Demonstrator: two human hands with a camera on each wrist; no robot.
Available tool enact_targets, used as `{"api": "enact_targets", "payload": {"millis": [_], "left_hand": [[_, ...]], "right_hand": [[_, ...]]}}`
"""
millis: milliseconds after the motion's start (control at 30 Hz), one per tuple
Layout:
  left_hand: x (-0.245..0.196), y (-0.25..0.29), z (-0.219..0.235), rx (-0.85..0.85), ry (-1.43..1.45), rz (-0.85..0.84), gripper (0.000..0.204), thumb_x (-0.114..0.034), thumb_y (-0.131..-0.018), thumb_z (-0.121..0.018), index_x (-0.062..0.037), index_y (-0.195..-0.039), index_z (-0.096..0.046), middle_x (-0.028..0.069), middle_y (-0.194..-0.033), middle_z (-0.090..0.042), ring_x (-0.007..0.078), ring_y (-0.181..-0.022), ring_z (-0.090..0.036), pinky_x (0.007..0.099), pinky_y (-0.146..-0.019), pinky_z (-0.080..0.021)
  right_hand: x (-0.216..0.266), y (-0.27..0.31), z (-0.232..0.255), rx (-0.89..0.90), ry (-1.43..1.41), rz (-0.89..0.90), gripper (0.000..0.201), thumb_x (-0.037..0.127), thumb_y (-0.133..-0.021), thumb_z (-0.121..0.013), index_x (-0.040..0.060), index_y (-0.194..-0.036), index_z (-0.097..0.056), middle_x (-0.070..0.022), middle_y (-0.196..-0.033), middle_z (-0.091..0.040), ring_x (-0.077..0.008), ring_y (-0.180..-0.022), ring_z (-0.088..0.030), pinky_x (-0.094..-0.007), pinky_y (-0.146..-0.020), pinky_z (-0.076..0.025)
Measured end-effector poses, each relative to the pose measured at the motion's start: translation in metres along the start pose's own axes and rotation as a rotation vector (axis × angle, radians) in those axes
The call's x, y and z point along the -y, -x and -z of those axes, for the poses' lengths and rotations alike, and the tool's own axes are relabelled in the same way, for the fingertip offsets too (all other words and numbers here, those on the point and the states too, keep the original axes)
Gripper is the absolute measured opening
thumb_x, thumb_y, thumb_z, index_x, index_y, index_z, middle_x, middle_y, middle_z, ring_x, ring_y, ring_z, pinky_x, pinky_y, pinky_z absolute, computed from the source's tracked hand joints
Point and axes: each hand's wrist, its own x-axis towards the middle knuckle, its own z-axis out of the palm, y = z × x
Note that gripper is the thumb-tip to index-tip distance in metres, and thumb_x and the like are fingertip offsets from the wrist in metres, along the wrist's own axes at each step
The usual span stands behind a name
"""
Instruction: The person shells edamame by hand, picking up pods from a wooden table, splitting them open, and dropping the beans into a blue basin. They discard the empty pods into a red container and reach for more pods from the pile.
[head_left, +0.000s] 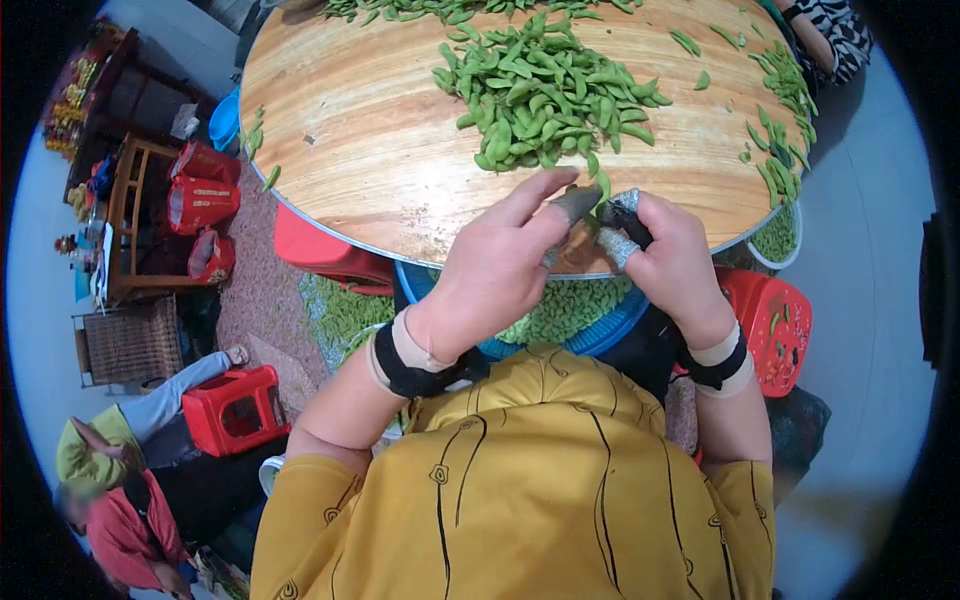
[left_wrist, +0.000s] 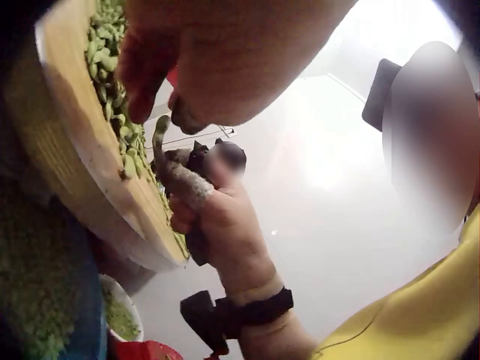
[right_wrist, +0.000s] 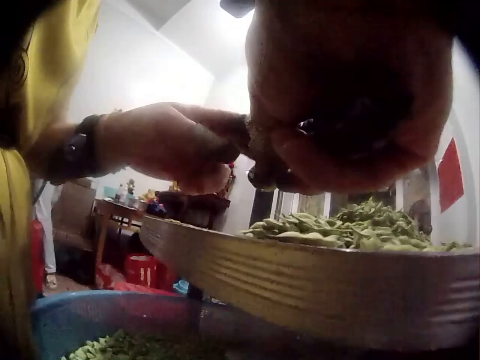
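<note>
In the head view, a round wooden bench [head_left: 380, 150] is seen from above, with a heap of green soybean pods [head_left: 545, 95] spread over its far half and further pods strewn along the right rim. At the near edge the two hands are brought together. The left hand [head_left: 500, 265] is stretched forward with its forefinger straight and a dark cap worn on the thumb tip. The right hand [head_left: 675, 255] is curled, with grey wrapped guards on its fingertips; a single green pod [head_left: 603, 185] appears to be pinched between the two hands, though it is largely covered by the fingers. Below the bench edge a blue plastic basin of shelled green beans [head_left: 570, 310] is partly hidden by the forearms. Red plastic stools [head_left: 235, 405] are stood on the floor to the left.

In the left wrist view, the right hand [left_wrist: 217, 217] is seen closed, its wrapped finger raised beside the bench rim [left_wrist: 97, 180].

In the right wrist view, the left hand [right_wrist: 172, 146] is met by the blurred right fingertips above the bench, with the basin [right_wrist: 112, 319] beneath.
</note>
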Motion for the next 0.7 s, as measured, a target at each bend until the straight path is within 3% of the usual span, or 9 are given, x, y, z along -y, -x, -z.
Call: {"api": "enact_targets", "payload": {"millis": [100, 167, 200, 267, 300, 367, 400, 467, 700], "left_hand": [[0.008, -0.011, -0.001, 0.035, -0.117, -0.126, 0.043, 0.008, -0.065, -0.058, -0.0037, -0.107, -0.061, 0.0196, -0.121, -0.052, 0.0361, -0.104, -0.056, 0.0399, -0.085, -0.048], [0.007, -0.015, 0.005, 0.232, -0.231, 0.001, 0.03, -0.006, -0.074, -0.06, -0.0031, -0.104, -0.062, 0.0181, -0.109, -0.056, 0.0345, -0.101, -0.055, 0.0386, -0.075, -0.048], [0.009, -0.013, 0.006, 0.234, -0.236, -0.001, 0.03, -0.006, -0.074, -0.06, -0.0031, -0.104, -0.062, 0.0181, -0.109, -0.056, 0.0345, -0.101, -0.055, 0.0386, -0.075, -0.048], [0.013, -0.008, 0.005, 0.235, -0.03, 0.072, 0.023, -0.005, -0.079, -0.059, -0.0025, -0.101, -0.063, 0.0147, -0.101, -0.062, 0.0252, -0.092, -0.06, 0.0331, -0.071, -0.048], [0.014, -0.007, 0.004, 0.237, -0.033, 0.071, 0.023, -0.005, -0.079, -0.059, -0.0025, -0.101, -0.063, 0.0147, -0.101, -0.062, 0.0252, -0.092, -0.06, 0.0331, -0.071, -0.048], [0.015, -0.002, 0.001, 0.253, 0.545, 0.464, 0.017, -0.001, -0.088, -0.054, 0.0025, -0.103, -0.06, 0.008, -0.097, -0.064, 0.0188, -0.091, -0.063, 0.0278, -0.078, -0.049], [0.016, 0.001, -0.002, 0.254, 0.545, 0.466, 0.017, -0.001, -0.088, -0.054, 0.0025, -0.103, -0.06, 0.008, -0.097, -0.064, 0.0188, -0.091, -0.063, 0.0278, -0.078, -0.049], [0.017, 0.006, -0.007, 0.234, 0.806, 0.571, 0.016, -0.004, -0.092, -0.052, 0.0029, -0.104, -0.06, 0.0033, -0.093, -0.064, 0.0109, -0.086, -0.062, 0.0252, -0.079, -0.05], [0.014, 0.013, -0.011, 0.251, 0.736, 0.446, 0.016, -0.003, -0.091, -0.052, 0.0017, -0.103, -0.061, 0.0038, -0.092, -0.065, 0.0088, -0.085, -0.06, 0.0243, -0.078, -0.049]], "right_hand": [[0.001, -0.003, 0.005, 0.017, 0.003, 0.041, 0.02, 0.007, -0.074, -0.066, 0.0017, -0.092, -0.06, -0.0194, -0.079, -0.061, -0.0377, -0.074, -0.06, -0.0387, -0.064, -0.048], [0.007, -0.003, 0.005, 0.066, -0.13, -0.02, 0.017, 0.004, -0.077, -0.064, 0.0004, -0.093, -0.06, -0.016, -0.081, -0.063, -0.0301, -0.071, -0.062, -0.0354, -0.064, -0.049], [0.006, -0.001, 0.002, 0.062, -0.133, -0.018, 0.017, 0.004, -0.077, -0.064, 0.0004, -0.093, -0.06, -0.016, -0.081, -0.063, -0.0301, -0.071, -0.062, -0.0354, -0.064, -0.049], [0.003, 0.003, -0.005, -0.021, -0.428, -0.084, 0.022, 0.004, -0.08, -0.062, -0.0007, -0.102, -0.059, -0.0094, -0.081, -0.065, -0.0197, -0.067, -0.06, -0.0327, -0.063, -0.049], [0.007, 0.005, -0.004, -0.024, -0.431, -0.083, 0.022, 0.004, -0.08, -0.062, -0.0007, -0.102, -0.059, -0.0094, -0.081, -0.065, -0.0197, -0.067, -0.06, -0.0327, -0.063, -0.049], [0.02, 0.012, 0.003, 0.093, -0.512, -0.315, 0.031, 0.003, -0.084, -0.058, -0.0008, -0.115, -0.054, -0.0051, -0.082, -0.064, -0.0123, -0.07, -0.059, -0.029, -0.065, -0.049], [0.025, 0.014, 0.006, 0.094, -0.513, -0.317, 0.031, 0.003, -0.084, -0.058, -0.0008, -0.115, -0.054, -0.0051, -0.082, -0.064, -0.0123, -0.07, -0.059, -0.029, -0.065, -0.049], [0.034, 0.019, 0.009, 0.284, -0.604, -0.48, 0.04, 0.002, -0.085, -0.053, 0.0, -0.124, -0.049, -0.006, -0.083, -0.063, -0.0115, -0.075, -0.059, -0.0258, -0.069, -0.049], [0.031, 0.025, -0.004, 0.218, -0.636, -0.313, 0.042, 0.001, -0.086, -0.048, 0.0009, -0.127, -0.048, -0.0039, -0.088, -0.064, -0.0105, -0.066, -0.058, -0.0242, -0.062, -0.048]]}}
